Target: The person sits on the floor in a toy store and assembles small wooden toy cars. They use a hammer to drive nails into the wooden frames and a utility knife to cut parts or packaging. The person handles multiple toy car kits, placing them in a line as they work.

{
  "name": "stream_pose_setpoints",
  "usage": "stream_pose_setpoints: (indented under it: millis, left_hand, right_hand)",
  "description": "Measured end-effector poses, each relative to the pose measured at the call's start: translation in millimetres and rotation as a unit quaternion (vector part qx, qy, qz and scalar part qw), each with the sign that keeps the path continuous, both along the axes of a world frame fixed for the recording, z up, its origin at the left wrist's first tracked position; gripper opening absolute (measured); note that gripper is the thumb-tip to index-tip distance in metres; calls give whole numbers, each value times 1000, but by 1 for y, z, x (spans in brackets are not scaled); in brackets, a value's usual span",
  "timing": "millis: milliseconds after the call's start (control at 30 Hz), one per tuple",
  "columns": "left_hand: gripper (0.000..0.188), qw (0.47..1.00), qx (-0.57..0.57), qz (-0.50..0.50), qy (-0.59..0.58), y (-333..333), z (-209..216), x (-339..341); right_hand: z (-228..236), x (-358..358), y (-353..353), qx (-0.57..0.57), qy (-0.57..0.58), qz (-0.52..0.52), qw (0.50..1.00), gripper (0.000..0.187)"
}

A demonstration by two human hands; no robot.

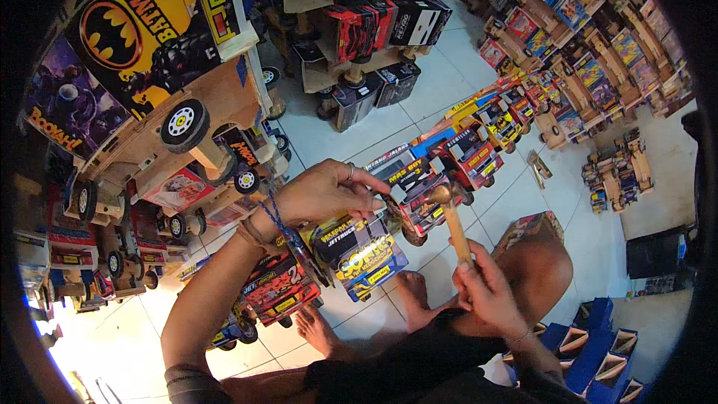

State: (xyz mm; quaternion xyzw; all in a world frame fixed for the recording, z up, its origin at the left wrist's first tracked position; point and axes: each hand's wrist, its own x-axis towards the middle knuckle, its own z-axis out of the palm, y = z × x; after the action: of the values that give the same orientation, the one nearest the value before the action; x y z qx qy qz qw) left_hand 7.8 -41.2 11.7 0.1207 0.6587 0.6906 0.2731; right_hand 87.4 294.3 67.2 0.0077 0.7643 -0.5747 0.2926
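My right hand (490,288) is closed round the wooden handle of a hammer (457,233). The hammer's metal head is at the front of a colourful toy truck (416,193); whether it touches the truck I cannot tell. On the truck's left side my left hand (329,191) has its fingertips bent together in a pinch. What they hold, if anything, is too small to make out. Beside it, below my left wrist, stands a blue and yellow toy truck (365,254), with a red and black toy truck (280,288) further left.
Several finished-looking toy trucks (501,120) continue the row toward the upper right. Large stacks of toy trucks (187,127) rise at the left, with more stacked at upper right. Blue open boxes (591,352) lie at lower right. My bare feet (318,331) rest on the tiled floor (359,327).
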Motion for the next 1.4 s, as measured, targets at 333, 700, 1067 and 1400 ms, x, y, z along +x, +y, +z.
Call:
stream_pose_setpoints:
  millis: [333, 700, 1067, 1400]
  left_hand:
    - [29, 998, -43, 4, 40, -6, -1, 1]
    - [36, 998, -60, 9, -22, -19, -3, 8]
    - [34, 990, -139, 22, 24, -16, 4, 3]
    - [33, 989, -131, 45, 51, -14, 0, 3]
  right_hand:
    - [-77, 24, -60, 1, 176, -55, 983, 31]
    - [-80, 6, -89, -115, 90, -103, 984, 27]
    - [-79, 3, -95, -121, 90, -103, 983, 28]
    - [-78, 1, -90, -96, 93, -79, 988, 28]
